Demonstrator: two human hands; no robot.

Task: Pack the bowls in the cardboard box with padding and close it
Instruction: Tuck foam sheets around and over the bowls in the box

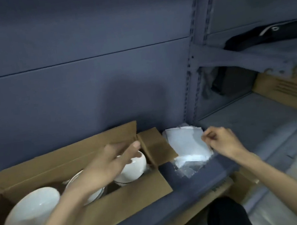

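Note:
An open cardboard box (69, 156) lies on a blue shelf at the lower left, flaps spread. Three white bowls sit inside on their sides: one at the left (31, 212), a middle one (90, 191) mostly hidden by my forearm, and one at the right end (134, 169). My left hand (111, 163) hovers over the right bowl, fingers spread, holding nothing. Right of the box lies a stack of white foam padding sheets (186, 145). My right hand (221, 143) pinches the right edge of the top sheet.
Clear plastic wrap (189, 170) lies under the sheets near the shelf's front edge. A grey metal rack upright (194, 81) stands behind. The rack at the right holds another cardboard box (286, 91) and a dark bag (264, 34). More cardboard sits below the shelf.

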